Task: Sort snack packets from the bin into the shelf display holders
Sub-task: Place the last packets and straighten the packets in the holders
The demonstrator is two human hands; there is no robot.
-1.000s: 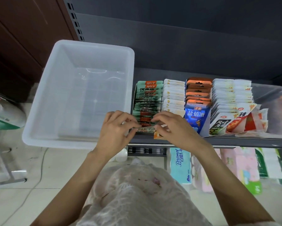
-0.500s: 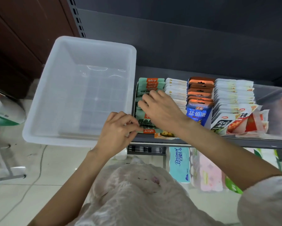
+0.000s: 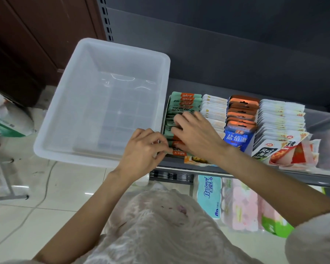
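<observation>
Hands on green packets (image 3: 181, 109), bin (image 3: 103, 103) at 9 o'clock — left hand (image 3: 141, 149) pinches front packet; right hand (image 3: 196, 134) presses flat, fingers relaxed.

Left hand (image 3: 143, 149): fingers curled, fingertips pinched together at front. Right hand (image 3: 195, 133): palm down, fingers extended and spread, just beyond left. Both forearms bare, reaching forward.

Glossy pale tiled floor (image 3: 46, 216) with light glare, dark brown wooden cabinet (image 3: 36, 35) at left, grey shelf back panel (image 3: 236, 54), perforated upright (image 3: 106, 20)
</observation>
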